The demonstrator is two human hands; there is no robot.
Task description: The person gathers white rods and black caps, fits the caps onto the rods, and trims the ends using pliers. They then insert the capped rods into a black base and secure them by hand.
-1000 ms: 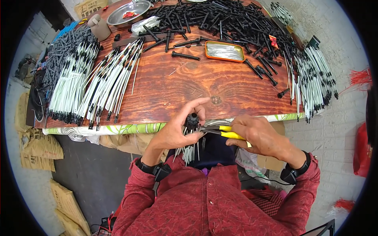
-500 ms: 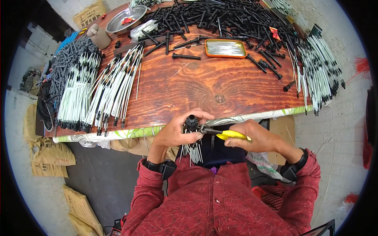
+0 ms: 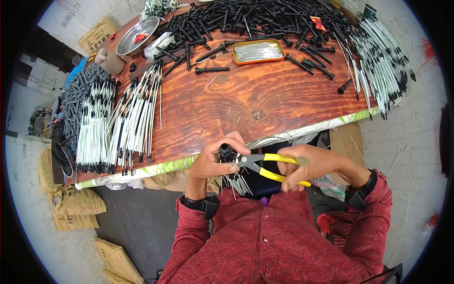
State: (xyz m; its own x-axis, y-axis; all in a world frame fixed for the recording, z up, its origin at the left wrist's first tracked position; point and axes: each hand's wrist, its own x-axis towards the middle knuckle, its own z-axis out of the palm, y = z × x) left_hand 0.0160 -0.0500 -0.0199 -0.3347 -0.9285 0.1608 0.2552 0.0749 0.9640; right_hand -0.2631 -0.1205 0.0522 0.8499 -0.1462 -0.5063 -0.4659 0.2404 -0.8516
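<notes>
My left hand (image 3: 206,163) is closed around a black ribbed plastic part (image 3: 225,151), held upright just off the table's near edge. Several thin pale strips (image 3: 238,183) stick out below that hand. My right hand (image 3: 309,163) grips pliers with yellow handles (image 3: 273,175), the handles spread apart. The jaws of the pliers reach the black part beside my left fingertips; what lies between them is hidden.
The wooden table (image 3: 198,113) carries a heap of black plastic tubes (image 3: 265,21) at the back. An orange-rimmed tray (image 3: 235,58) holds thin metallic pins. Bundles of white rods (image 3: 94,137) lie at left, more rods (image 3: 378,61) at right. A steel bowl (image 3: 124,46) stands far left.
The handles of the pliers have spread apart in my right hand, where they were squeezed together. My left hand still holds the black part. The view has shifted slightly.
</notes>
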